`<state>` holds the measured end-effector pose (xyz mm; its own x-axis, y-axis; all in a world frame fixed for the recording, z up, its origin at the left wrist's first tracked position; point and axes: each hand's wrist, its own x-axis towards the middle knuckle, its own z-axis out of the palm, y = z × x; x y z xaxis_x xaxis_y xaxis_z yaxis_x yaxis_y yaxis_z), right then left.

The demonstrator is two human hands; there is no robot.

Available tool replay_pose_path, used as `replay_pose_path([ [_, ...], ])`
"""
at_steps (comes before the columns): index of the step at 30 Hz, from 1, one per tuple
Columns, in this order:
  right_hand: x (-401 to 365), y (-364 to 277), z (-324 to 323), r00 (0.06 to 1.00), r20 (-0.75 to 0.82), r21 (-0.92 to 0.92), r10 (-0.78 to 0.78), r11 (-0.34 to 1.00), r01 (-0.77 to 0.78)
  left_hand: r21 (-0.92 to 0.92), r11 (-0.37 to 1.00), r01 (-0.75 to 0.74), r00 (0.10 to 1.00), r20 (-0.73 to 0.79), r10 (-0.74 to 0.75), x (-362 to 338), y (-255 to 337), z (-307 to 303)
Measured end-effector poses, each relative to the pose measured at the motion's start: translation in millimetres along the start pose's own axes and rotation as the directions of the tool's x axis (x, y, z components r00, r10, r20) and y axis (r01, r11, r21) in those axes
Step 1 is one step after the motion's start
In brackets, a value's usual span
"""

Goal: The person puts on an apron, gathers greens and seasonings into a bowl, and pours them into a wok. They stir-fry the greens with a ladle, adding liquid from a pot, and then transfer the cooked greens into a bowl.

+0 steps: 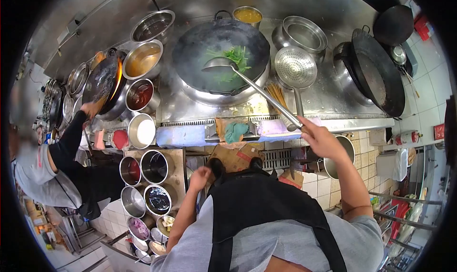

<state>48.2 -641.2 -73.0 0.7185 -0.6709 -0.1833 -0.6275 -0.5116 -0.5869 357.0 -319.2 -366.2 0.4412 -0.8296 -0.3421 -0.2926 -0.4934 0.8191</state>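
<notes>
My right hand (pixel 322 138) is wrapped round the end of a long-handled metal ladle (pixel 266 97). The ladle's bowl hangs over a large black wok (pixel 190 53) on the stove. Green leafy vegetables (pixel 235 57) lie in the steaming wok, partly behind the ladle's bowl. My left hand (pixel 200 178) hovers in front of the counter edge, near my body, with its fingers curled in and nothing visible in them. Folded cloths, one a green rag (pixel 236 132), lie on the counter edge between my hands.
A perforated skimmer (pixel 295 66) rests right of the wok, beside a bamboo brush (pixel 276 95). Another wok (pixel 378 72) leans further right. Metal pots of sauce, one red (pixel 140 95), stand at left. There a co-worker's hand (pixel 89 110) grips a wok (pixel 101 81) with flames beside it.
</notes>
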Motion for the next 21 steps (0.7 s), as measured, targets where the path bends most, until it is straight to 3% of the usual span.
replay_pose_path([
  [2, 4, -7, -16, 0.995, 0.05, 0.092, 0.089, 0.991, -0.093, 0.133, 0.955, -0.267, 0.938, -0.193, 0.289, 28, 56, -7],
  [4, 31, -1, 8, 0.997, -0.038, -0.057, 0.062, 0.996, -0.064, 0.255, 0.957, -0.134, 0.986, -0.058, 0.154, 53, 135, -29],
  [6, 70, -13, 45, 0.991, -0.057, -0.247, 0.125, 0.96, -0.135, 0.28, 0.828, -0.486, 0.813, -0.201, 0.546, 95, 174, -31],
  [8, 89, -30, 66, 0.981, -0.047, -0.323, 0.188, 0.927, -0.193, 0.499, 0.653, -0.569, 0.616, -0.267, 0.741, 115, 242, -43],
  [10, 92, -41, 76, 0.997, 0.016, -0.353, 0.078, 0.933, -0.067, 0.553, 0.626, -0.549, 0.581, -0.286, 0.762, 146, 269, -43],
  [11, 87, -36, 68, 0.998, 0.038, -0.313, 0.05, 0.949, -0.036, 0.555, 0.622, -0.552, 0.578, -0.283, 0.765, 155, 274, -43],
  [13, 69, -17, 25, 0.999, 0.047, -0.267, -0.006, 0.963, 0.018, 0.599, 0.687, -0.411, 0.817, -0.094, 0.57, 175, 277, -41],
  [14, 63, -11, 5, 0.996, 0.063, -0.222, -0.067, 0.972, 0.08, 0.599, 0.685, -0.415, 0.812, -0.095, 0.576, 183, 277, -41],
  [16, 65, -5, -21, 0.999, 0.039, -0.249, -0.024, 0.968, 0.033, 0.694, 0.59, -0.413, 0.827, 0.014, 0.563, 198, 267, -40],
  [17, 67, -4, -27, 1.0, 0.016, -0.272, 0.024, 0.962, -0.018, 0.679, 0.555, -0.48, 0.757, 0.001, 0.653, 205, 261, -38],
  [19, 95, -16, 6, 0.988, -0.086, -0.273, 0.127, 0.951, -0.146, 0.585, 0.626, -0.516, 0.776, 0.009, 0.631, 211, 258, -40],
  [21, 125, -24, 59, 0.977, -0.087, -0.252, 0.196, 0.944, -0.212, 0.479, 0.687, -0.546, 0.79, 0.022, 0.612, 213, 259, -38],
])
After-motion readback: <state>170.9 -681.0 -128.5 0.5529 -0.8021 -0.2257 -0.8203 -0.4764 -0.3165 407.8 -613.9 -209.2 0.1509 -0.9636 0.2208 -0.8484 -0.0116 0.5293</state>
